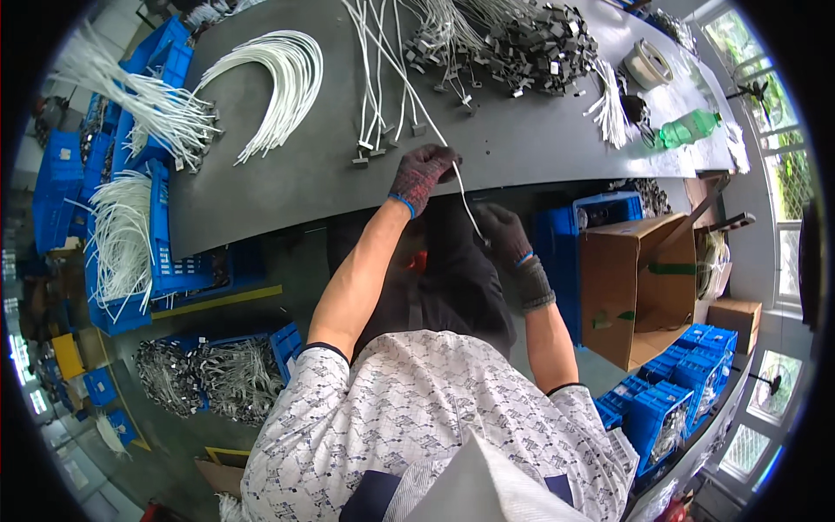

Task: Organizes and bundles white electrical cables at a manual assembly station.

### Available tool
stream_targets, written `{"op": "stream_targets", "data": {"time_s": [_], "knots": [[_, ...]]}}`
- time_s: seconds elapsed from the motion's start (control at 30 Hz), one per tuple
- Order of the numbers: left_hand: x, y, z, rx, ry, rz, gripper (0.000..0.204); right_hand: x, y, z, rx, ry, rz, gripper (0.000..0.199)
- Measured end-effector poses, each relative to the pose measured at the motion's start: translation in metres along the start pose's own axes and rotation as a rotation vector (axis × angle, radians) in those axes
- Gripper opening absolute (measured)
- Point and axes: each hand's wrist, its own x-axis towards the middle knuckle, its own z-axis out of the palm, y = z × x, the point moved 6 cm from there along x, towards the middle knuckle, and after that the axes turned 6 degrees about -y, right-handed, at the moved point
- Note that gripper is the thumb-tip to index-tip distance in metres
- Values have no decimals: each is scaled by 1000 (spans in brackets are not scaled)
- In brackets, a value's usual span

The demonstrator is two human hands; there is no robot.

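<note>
My left hand (424,178), in a dark knitted glove with reddish dots, is closed around a thin white cable (464,195) just past the table's near edge. The cable runs up across the tabletop and down to my right hand (504,233). That hand, in a dark glove with a long knitted cuff, has its fingers closed at the cable's lower end. Several loose white cables (369,104) with small dark grey end pieces (362,162) lie on the table ahead of my left hand.
On the dark table (261,196) lie a curved white cable bundle (291,78), a heap of dark connectors (539,48), a tape roll (648,64) and a green bottle (690,130). Blue crates of cables (122,239) stand left; an open cardboard box (622,278) and blue bins (665,409) stand right.
</note>
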Motion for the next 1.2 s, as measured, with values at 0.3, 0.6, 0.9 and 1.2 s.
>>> {"op": "stream_targets", "data": {"time_s": [0.3,0.6,0.9,1.2], "knots": [[-16,-3,31,249,-37,76,24,51,-29,5,-114,150,-214,38],[53,56,-68,460,38,-112,29,144,-52,-22,-405,388,-103,39],[-9,117,-283,1876,1075,-88,52,237,-58,-20,-1081,301,-191,40],[-33,115,-369,1930,679,-595,19,168,8,-50,-140,-27,117,32]]}}
